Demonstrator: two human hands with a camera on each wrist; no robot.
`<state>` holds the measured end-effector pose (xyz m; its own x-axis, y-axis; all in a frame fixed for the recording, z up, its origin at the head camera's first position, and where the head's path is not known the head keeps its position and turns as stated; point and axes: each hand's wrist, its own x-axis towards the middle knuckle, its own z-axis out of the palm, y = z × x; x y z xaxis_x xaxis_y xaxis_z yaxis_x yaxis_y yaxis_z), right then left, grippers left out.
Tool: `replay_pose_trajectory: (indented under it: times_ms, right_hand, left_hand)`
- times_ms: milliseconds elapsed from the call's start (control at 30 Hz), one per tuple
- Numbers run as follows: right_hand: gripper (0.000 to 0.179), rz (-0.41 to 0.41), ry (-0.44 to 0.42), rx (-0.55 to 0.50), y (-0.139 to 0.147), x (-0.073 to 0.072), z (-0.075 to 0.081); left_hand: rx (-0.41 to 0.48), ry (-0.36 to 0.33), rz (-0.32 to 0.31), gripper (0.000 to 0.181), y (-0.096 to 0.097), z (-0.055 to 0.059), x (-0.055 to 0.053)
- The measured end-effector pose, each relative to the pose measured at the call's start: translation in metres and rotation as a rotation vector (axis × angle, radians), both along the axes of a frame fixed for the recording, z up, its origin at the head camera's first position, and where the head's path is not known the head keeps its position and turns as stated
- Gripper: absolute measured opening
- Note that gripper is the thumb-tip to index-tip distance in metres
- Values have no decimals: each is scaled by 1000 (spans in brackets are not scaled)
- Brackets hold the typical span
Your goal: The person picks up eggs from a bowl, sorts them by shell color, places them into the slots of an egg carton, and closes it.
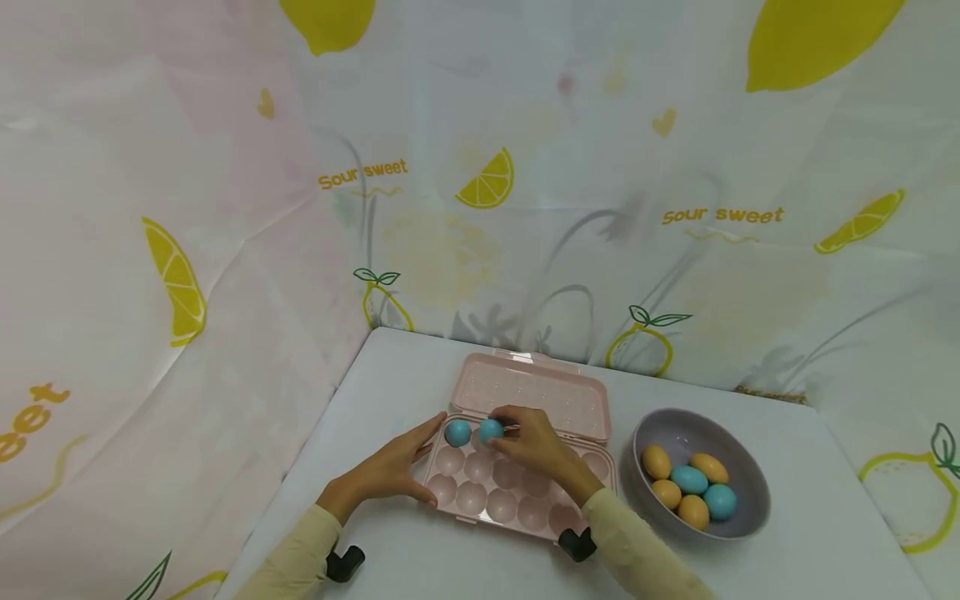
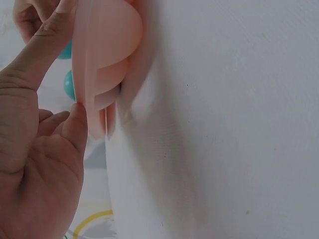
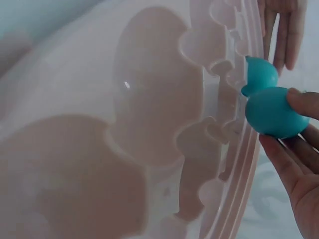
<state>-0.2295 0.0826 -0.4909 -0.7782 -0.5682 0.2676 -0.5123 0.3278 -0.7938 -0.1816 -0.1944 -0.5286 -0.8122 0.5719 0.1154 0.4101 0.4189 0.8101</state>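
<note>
A pale pink egg carton (image 1: 471, 497) lies with its lid (image 1: 532, 392) folded back. In its back left cup sits a blue egg (image 1: 457, 432). My right hand (image 1: 542, 446) pinches another blue egg (image 3: 277, 112) between thumb and fingers, over the back row beside the first one. In the right wrist view the held egg stands above the rim. My left hand (image 1: 392, 468) touches the carton's left end, its thumb and fingers spread apart along the edge. The left wrist view shows fingertips (image 2: 76, 112) against the carton's rim.
Right of the carton stands a grey bowl (image 1: 756, 500) with several orange eggs (image 1: 656, 462) and two blue eggs (image 1: 689, 480). A white table (image 1: 405, 367) carries everything. Lemon-printed sheets (image 1: 540, 167) hang behind and at the left.
</note>
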Motion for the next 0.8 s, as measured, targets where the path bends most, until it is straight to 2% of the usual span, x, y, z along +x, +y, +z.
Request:
replay_pose_trajectory:
  times_ms: [333,467,800]
  right_hand:
    - [30,-28,-17,7,-10,-2,-11]
    - [32,-21,-28,12,-12,0,-13]
    - [30,-55,-5,108,-15,1,-18]
  left_hand:
    - [-20,8,-3,129,-1,0,-1]
    - [-12,-14,-3,129,-1,0,-1]
    - [9,-25,-17,129,0,3,0]
